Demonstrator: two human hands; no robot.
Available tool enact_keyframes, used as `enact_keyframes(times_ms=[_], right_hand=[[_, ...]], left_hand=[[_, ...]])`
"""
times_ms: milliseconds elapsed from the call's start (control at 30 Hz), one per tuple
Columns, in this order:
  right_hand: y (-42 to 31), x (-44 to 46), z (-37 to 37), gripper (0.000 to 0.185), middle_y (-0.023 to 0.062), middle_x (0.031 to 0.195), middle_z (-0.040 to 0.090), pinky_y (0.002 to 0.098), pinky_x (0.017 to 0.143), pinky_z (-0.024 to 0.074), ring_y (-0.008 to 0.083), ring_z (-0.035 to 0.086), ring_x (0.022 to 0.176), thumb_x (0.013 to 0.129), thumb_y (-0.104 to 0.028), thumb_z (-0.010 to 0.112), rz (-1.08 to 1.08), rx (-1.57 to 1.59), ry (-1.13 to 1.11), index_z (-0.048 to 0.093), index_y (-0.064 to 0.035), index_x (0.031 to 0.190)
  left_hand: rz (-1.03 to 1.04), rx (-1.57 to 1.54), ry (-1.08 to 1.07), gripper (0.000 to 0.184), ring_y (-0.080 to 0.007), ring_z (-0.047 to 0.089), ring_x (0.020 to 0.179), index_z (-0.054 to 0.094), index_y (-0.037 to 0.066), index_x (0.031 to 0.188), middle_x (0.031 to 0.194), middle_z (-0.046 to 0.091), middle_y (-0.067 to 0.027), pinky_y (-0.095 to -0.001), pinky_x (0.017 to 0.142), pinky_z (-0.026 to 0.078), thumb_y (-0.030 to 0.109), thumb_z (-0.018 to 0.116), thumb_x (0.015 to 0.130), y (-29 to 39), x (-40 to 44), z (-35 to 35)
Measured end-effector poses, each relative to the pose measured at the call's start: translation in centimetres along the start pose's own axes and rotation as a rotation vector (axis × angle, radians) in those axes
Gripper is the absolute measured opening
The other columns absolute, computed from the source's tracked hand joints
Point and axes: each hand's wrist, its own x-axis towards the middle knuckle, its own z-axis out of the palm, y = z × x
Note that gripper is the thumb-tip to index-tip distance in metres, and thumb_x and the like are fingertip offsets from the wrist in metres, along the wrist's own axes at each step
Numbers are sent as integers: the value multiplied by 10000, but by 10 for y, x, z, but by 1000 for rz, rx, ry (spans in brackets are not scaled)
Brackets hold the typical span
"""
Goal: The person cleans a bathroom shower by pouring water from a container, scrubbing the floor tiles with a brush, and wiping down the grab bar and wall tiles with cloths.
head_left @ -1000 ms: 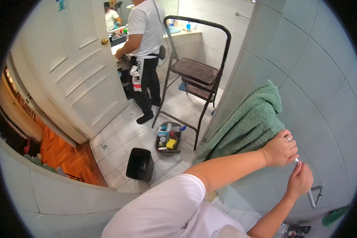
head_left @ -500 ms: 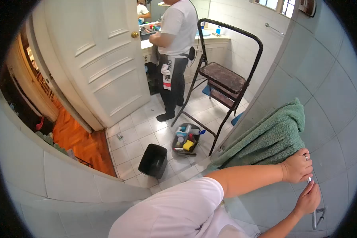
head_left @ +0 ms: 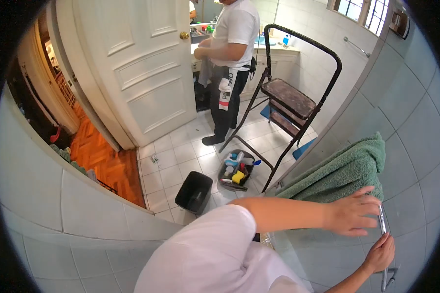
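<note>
A green towel hangs over a metal towel bar on the tiled wall at the right. My left hand reaches across with its fingers spread, just below the towel and beside the bar. It grips nothing. Lower down, my right hand is closed around the bar, thumb and fingers pinched on it. The bar's bent end shows below that hand.
A black bin and a caddy of cleaning supplies stand on the tiled floor. Behind them is a step ladder. A person in a white shirt stands at the counter, near the white door.
My left hand has come off the bar and moved left, its fingers opening. My right hand stays on the bar, slightly lower. The view has shifted a little.
</note>
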Motion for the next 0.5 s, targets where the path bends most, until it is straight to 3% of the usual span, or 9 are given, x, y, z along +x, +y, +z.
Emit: enact_keyframes(times_ms=[100, 233, 367, 400, 467, 500], right_hand=[[1, 0, 0, 282, 121, 592, 450, 389, 466, 352, 295, 464, 553, 852, -240, 393, 3, -4, 9, 447, -40, 661], [-4, 1, -6, 301, 136, 594, 458, 399, 460, 345, 305, 464, 545, 854, -250, 390, 47, 5, -22, 442, -29, 657], [4, -3, 3, 307, 128, 647, 487, 399, 500, 369, 305, 475, 581, 862, -267, 374, 78, -18, -134, 465, -23, 699], [-1, -1, -1, 314, 127, 648, 493, 397, 497, 369, 306, 477, 583, 863, -276, 370, 51, -9, -42, 467, -24, 702], [-7, 7, -12, 321, 125, 649, 499, 394, 495, 369, 307, 480, 586, 864, -284, 367, 29, 4, 55, 470, -25, 704], [-9, 14, -18, 361, 73, 530, 455, 354, 401, 315, 252, 424, 452, 847, -314, 373, -50, -69, 187, 441, -82, 578]], left_hand=[[-122, 58, -87, 241, -267, 417, 995, 517, 114, 873, 992, 449, -85, -468, 912, 259, 184, 608, 662, -3, -47, -47], [-440, 285, -167, 235, -282, 426, 969, 515, 85, 890, 1005, 448, -107, -396, 880, 312, 122, 596, 672, -19, -125, -111], [-1027, 454, -66, 245, -296, 419, 988, 492, 62, 948, 1054, 419, -141, -349, 836, 354, 183, 551, 744, -32, -231, -172], [-1221, 436, 41, 264, -290, 413, 998, 492, 66, 956, 1050, 421, -146, -328, 847, 350, 199, 564, 740, -29, -246, -186], [-1379, 597, 120, 257, -270, 471, 921, 499, 76, 975, 1036, 425, -142, -323, 788, 396, 174, 554, 744, -31, -296, -208], [-1396, 655, 123, 262, -259, 487, 889, 501, 78, 979, 1019, 432, -142, -324, 767, 407, 171, 555, 740, -29, -310, -217]])
